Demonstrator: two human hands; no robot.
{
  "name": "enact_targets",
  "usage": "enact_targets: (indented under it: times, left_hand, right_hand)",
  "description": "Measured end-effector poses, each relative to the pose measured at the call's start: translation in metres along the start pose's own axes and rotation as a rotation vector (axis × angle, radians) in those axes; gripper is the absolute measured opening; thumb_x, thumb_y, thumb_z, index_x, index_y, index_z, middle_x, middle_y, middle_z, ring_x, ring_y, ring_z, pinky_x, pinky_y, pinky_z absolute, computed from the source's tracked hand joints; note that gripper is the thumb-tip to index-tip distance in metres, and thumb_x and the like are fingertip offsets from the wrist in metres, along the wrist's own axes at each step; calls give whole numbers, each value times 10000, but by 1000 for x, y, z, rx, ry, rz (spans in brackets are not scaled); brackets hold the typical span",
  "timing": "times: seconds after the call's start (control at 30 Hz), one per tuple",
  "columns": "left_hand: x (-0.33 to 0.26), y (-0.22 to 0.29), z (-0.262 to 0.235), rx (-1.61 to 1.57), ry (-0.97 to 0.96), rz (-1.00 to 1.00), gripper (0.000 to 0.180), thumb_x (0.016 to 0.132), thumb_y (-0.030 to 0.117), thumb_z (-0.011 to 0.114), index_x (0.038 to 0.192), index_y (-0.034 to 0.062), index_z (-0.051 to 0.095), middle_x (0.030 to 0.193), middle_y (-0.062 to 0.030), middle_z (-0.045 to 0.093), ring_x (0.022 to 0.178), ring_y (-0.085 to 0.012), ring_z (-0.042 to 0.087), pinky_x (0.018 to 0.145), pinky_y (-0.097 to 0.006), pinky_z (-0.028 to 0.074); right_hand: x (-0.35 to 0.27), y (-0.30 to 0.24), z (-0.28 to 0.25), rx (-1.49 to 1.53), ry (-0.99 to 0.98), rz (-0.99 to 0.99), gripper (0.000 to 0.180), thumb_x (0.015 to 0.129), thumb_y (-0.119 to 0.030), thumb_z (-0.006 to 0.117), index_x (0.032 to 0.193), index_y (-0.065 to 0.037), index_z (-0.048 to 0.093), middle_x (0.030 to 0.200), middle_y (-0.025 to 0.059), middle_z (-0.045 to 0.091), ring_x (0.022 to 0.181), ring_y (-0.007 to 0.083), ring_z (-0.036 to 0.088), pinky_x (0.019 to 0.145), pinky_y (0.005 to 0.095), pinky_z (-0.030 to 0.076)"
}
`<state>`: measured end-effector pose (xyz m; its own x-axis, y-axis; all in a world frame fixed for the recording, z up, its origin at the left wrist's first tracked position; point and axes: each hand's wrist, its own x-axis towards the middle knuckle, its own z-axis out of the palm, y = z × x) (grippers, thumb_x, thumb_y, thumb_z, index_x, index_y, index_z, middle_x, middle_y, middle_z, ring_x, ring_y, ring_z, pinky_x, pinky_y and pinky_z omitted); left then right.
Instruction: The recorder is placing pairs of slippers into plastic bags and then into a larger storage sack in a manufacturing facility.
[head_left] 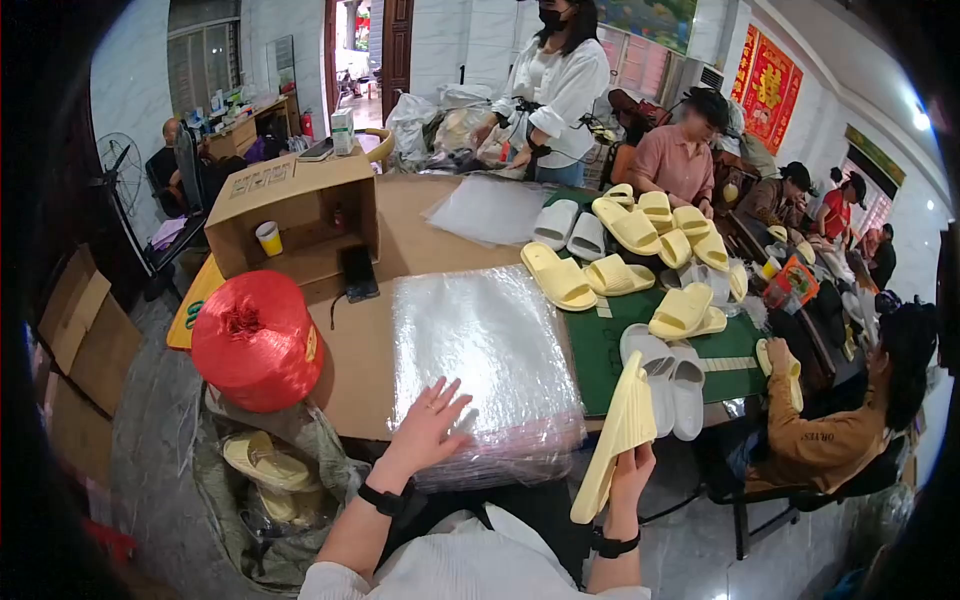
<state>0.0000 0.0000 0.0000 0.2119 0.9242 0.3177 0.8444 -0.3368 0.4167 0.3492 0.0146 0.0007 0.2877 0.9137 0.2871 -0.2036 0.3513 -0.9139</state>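
My left hand rests with its fingers spread on the near part of a stack of clear, shiny plastic bags. My right hand grips a pale yellow slipper, tilted on edge beyond the table's front edge, right of the stack; I cannot tell whether a second one lies behind it. Just past it sits a pair of light grey slippers. Several yellow slippers are heaped farther back on a green mat, beside a white pair.
A big roll of red plastic twine stands at the left, above a sack holding yellow slippers. Behind are an open cardboard box, a yellow cup and a dark phone. Co-workers sit at the right; one person stands at the far side.
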Motion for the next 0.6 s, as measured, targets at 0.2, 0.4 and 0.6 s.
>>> enact_targets:
  times: [0.2, 0.4, 0.6]
  left_hand:
    - [-3, -2, 16, -1, 3, 3, 788, 758, 566, 765, 1384, 127, 571, 1516, -179, 456, 1413, -415, 388, 1175, -534, 278]
    - [-5, -1, 14, 8, -4, 16, 830, 736, 578, 771, 1399, 126, 558, 1531, -185, 435, 1426, -410, 374, 1181, -533, 265]
    - [-7, 12, 19, 53, -17, -50, 856, 742, 566, 774, 1421, 107, 530, 1536, -217, 412, 1436, -447, 339, 1181, -543, 262]
  right_hand:
    - [0, 4, -2, -6, 36, 39, 255, 1004, -136, 606, 1207, 11, 652, 1030, 30, 708, 848, 95, 656, 722, 244, 508]
    - [-3, 15, -9, -13, 15, 53, 277, 1007, -78, 561, 1245, 45, 630, 1114, 74, 705, 954, 139, 672, 833, 277, 529]
    - [-8, 12, 6, 22, 26, 66, 208, 998, -99, 599, 1152, 19, 674, 977, 21, 712, 792, 86, 653, 680, 230, 505]
